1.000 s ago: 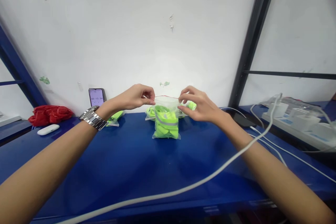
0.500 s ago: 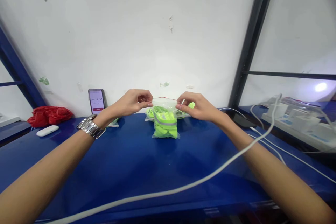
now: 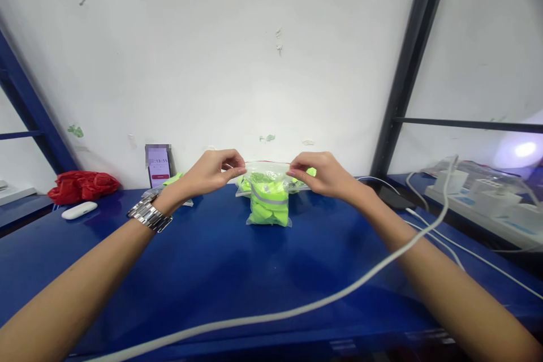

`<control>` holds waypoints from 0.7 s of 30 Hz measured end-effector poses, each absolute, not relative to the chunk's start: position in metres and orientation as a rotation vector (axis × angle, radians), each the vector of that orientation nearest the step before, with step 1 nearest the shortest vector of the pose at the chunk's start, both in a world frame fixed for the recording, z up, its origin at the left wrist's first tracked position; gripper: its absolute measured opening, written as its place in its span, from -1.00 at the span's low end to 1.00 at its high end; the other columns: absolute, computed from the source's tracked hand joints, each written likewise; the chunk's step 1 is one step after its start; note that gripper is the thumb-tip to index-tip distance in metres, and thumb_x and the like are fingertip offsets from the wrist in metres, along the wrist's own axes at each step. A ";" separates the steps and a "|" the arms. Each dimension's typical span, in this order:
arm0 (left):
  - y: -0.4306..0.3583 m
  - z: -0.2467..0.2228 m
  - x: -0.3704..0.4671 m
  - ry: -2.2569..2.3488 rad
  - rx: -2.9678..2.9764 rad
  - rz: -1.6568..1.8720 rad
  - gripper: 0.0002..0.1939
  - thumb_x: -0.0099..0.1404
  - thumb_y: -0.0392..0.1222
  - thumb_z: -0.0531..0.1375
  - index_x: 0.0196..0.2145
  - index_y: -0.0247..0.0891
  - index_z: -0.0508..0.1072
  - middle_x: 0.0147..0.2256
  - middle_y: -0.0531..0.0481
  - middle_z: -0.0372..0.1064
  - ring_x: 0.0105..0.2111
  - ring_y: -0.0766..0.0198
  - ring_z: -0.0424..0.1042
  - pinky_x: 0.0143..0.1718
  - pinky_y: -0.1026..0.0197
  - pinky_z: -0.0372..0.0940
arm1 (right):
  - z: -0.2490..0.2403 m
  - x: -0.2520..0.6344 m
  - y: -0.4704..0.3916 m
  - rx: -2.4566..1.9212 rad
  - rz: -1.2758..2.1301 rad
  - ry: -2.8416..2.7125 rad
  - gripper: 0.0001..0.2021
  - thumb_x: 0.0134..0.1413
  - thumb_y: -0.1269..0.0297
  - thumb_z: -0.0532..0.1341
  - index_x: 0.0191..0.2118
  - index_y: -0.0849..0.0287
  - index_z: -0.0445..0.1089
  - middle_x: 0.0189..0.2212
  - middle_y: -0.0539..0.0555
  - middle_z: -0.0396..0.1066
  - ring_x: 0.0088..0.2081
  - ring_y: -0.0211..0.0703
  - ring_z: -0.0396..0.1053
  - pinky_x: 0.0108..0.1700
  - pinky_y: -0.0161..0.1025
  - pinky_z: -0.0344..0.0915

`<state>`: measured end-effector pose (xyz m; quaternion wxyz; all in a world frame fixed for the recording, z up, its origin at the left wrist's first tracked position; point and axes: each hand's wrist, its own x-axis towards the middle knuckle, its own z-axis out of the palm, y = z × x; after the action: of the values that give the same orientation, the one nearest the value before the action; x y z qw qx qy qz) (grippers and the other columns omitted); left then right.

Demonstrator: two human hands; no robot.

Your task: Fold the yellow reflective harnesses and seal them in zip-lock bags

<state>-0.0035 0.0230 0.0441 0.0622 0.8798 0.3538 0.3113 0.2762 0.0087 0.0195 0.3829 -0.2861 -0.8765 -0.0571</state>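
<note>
A clear zip bag (image 3: 270,203) stands upright on the blue table, packed with a folded neon-yellow fabric item that has a grey reflective strip, likely a safety vest. My left hand (image 3: 216,171) pinches the left top corner of the bag between thumb and fingers. The right top corner is pinched by my right hand (image 3: 316,172). Between them the bag's top edge, with a thin red line, is stretched taut. Behind this bag lie more bags with neon-yellow contents (image 3: 242,184), partly hidden. Another such bag (image 3: 173,179) is behind my left wrist, which wears a metal watch.
A phone (image 3: 159,167) showing a timer leans on the white wall. To the left are a red plastic bag (image 3: 83,186) and a white case (image 3: 79,210). A white cable (image 3: 297,312) crosses the foreground. At right sit a dark device (image 3: 392,197) and power strips with plugs (image 3: 487,198).
My hands have lowered slightly, and my right hand has shifted a little to the right. The bag's top edge looks flatter. Both hands keep hold of its corners. The camera view has shifted slightly.
</note>
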 end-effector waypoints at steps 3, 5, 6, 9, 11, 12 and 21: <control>0.026 0.038 -0.002 1.043 2.581 1.040 -0.80 0.28 -0.08 0.17 -0.29 -0.28 0.42 -0.32 -0.06 0.47 -0.32 0.24 0.45 -0.32 0.22 0.33 | 0.015 0.275 0.012 -0.692 -0.078 -2.165 -0.86 0.16 0.28 0.19 -0.37 0.20 0.42 -0.47 0.02 0.45 -0.42 -0.25 0.37 -0.32 -0.30 0.25; 0.028 0.034 -0.001 1.022 2.544 1.110 -0.82 0.27 -0.10 0.18 -0.30 -0.29 0.42 -0.34 -0.06 0.47 -0.32 0.24 0.46 -0.31 0.22 0.33 | 0.013 0.275 0.014 -0.679 -0.064 -2.138 -0.87 0.14 0.28 0.21 -0.38 0.20 0.43 -0.48 0.02 0.46 -0.43 -0.25 0.38 -0.33 -0.30 0.26; 0.029 0.032 -0.001 1.014 2.530 1.142 -0.83 0.27 -0.11 0.18 -0.31 -0.29 0.42 -0.35 -0.05 0.47 -0.32 0.24 0.46 -0.31 0.22 0.34 | 0.013 0.275 0.014 -0.671 -0.067 -2.127 -0.87 0.13 0.28 0.22 -0.38 0.20 0.44 -0.48 0.02 0.47 -0.43 -0.25 0.38 -0.33 -0.30 0.27; 0.030 0.026 -0.001 0.994 2.525 1.232 -0.87 0.27 -0.16 0.18 -0.32 -0.28 0.41 -0.39 -0.03 0.45 -0.36 0.26 0.47 -0.33 0.25 0.34 | 0.010 0.274 0.016 -0.631 -0.102 -2.086 -0.88 0.12 0.30 0.24 -0.39 0.20 0.45 -0.46 0.04 0.49 -0.43 -0.25 0.39 -0.34 -0.31 0.27; 0.029 0.022 -0.002 0.993 2.534 1.299 -0.90 0.27 -0.19 0.17 -0.29 -0.27 0.39 -0.41 0.00 0.44 -0.39 0.28 0.48 -0.34 0.25 0.34 | 0.007 0.274 0.018 -0.604 -0.128 -2.058 -0.89 0.13 0.32 0.23 -0.39 0.20 0.46 -0.45 0.05 0.50 -0.43 -0.24 0.39 -0.34 -0.31 0.27; 0.028 0.020 -0.002 0.997 2.541 1.330 -0.90 0.27 -0.20 0.17 -0.26 -0.26 0.38 -0.41 0.01 0.43 -0.40 0.28 0.48 -0.34 0.25 0.34 | 0.005 0.274 0.018 -0.599 -0.139 -2.046 -0.89 0.13 0.32 0.22 -0.38 0.20 0.46 -0.45 0.04 0.49 -0.43 -0.24 0.39 -0.35 -0.31 0.27; 0.023 0.007 -0.007 1.155 2.628 1.352 -0.76 0.29 -0.22 0.13 -0.08 -0.24 0.37 -0.41 0.02 0.43 -0.40 0.27 0.47 -0.34 0.23 0.33 | 0.000 0.269 0.019 -0.760 -0.021 -2.048 -0.88 0.10 0.32 0.23 -0.26 0.23 0.45 -0.51 0.02 0.45 -0.49 -0.25 0.34 -0.38 -0.31 0.24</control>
<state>-0.0068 0.0225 0.0068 -0.0155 0.8281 0.3641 0.4260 0.2694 0.0186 -0.0003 0.4607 -0.3087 -0.8321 -0.0085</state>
